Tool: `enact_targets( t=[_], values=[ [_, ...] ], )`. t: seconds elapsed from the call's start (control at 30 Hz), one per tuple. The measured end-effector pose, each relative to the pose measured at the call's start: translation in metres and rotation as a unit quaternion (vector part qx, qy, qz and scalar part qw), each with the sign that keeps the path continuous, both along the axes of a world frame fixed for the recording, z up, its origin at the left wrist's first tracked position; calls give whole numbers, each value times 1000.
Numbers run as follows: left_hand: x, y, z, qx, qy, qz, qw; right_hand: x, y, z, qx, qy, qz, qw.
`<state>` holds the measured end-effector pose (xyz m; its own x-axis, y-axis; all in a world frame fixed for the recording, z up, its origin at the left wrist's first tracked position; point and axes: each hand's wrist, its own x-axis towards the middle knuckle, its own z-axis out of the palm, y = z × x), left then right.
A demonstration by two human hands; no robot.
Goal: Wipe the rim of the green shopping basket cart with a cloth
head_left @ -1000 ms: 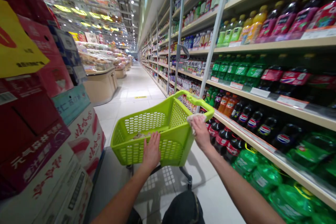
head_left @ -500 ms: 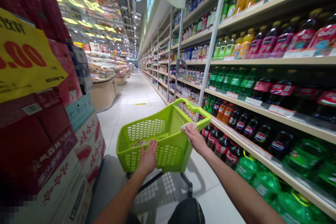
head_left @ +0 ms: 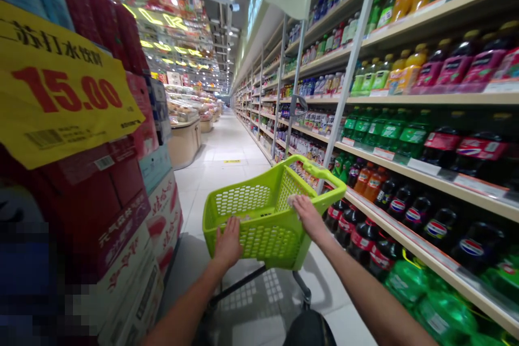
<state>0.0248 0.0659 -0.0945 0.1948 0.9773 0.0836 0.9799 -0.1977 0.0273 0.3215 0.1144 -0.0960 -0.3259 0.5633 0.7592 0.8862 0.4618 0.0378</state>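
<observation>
A green plastic shopping cart (head_left: 267, 246) with perforated sides stands sideways in front of me on dark metal legs. My left hand (head_left: 229, 240) rests against its near side, fingers stretched up to the rim toward the left end. On the same rim, nearer the cart's handle (head_left: 320, 173), my right hand (head_left: 310, 216) presses a small crumpled white cloth (head_left: 292, 201), mostly covered by the fingers. A few small things lie in the basket, too unclear to name.
Shelves of drink bottles (head_left: 391, 132) line the right side. Stacked drink cartons (head_left: 162, 205) with a yellow price sign (head_left: 68, 86) stand close on the left. A tiled aisle (head_left: 221, 146) runs ahead, past a wooden display counter (head_left: 186, 143). My knee (head_left: 310, 330) shows below.
The view has swung left, so cart and shelves appear farther right. Along the cart rim, my right hand with the cloth has shifted away from the handle; my left hand sits nearer the left end.
</observation>
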Motion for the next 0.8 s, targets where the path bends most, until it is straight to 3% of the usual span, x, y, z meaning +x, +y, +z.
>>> enact_targets(
  t=[0.1, 0.2, 0.3, 0.37, 0.47, 0.53, 0.6, 0.7, 0.8],
  values=[
    [-10, 1, -7, 12, 7, 23, 1000, -2, 2, -1, 8, 48, -45, 998],
    [-9, 1, -12, 15, -2, 32, 999, -38, 0, -19, -18, 30, 0, 999],
    [-11, 1, -12, 20, -4, 0, 1000, -67, -3, -35, -46, 7, 53, 997],
    [-18, 1, -12, 24, -2, -1, 1000, -58, -2, -32, -52, 16, 36, 998],
    [-28, 0, -12, 21, -6, 41, 999, -28, 3, -17, -58, 62, -47, 995],
    [-26, -1, -13, 17, -10, 55, 998, -27, 6, -14, -71, 82, -74, 991],
    [-19, -3, -13, 15, -12, 54, 998, -50, 7, -21, -93, 77, -40, 992],
    [-11, -7, -12, 15, -10, 23, 1000, -97, 5, -39, -122, 45, 66, 989],
    [-15, -9, -13, 8, -12, -34, 999, -104, 7, -42, -135, 43, 102, 985]
  ],
)
